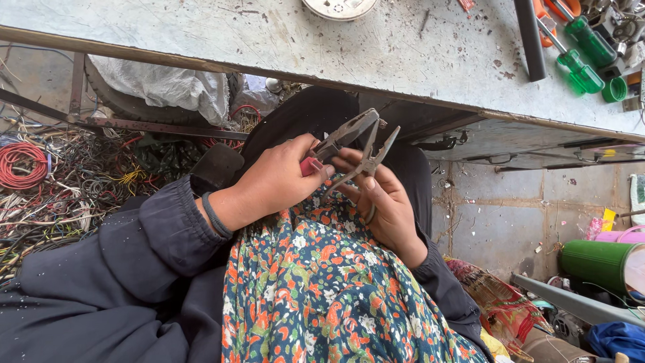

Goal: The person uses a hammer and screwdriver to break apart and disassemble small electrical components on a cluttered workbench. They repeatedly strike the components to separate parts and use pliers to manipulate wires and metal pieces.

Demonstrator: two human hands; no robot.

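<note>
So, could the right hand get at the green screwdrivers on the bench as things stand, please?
Probably not straight away: the right hand is down in the lap holding the pliers with the left hand. The green screwdrivers lie up on the bench, with its edge between.

A single head-worn camera looks steeply down from close above the person's lap, facing forward over a scratched grey workbench top (403, 47) whose edge crosses the upper frame, with littered floor at both sides
</note>
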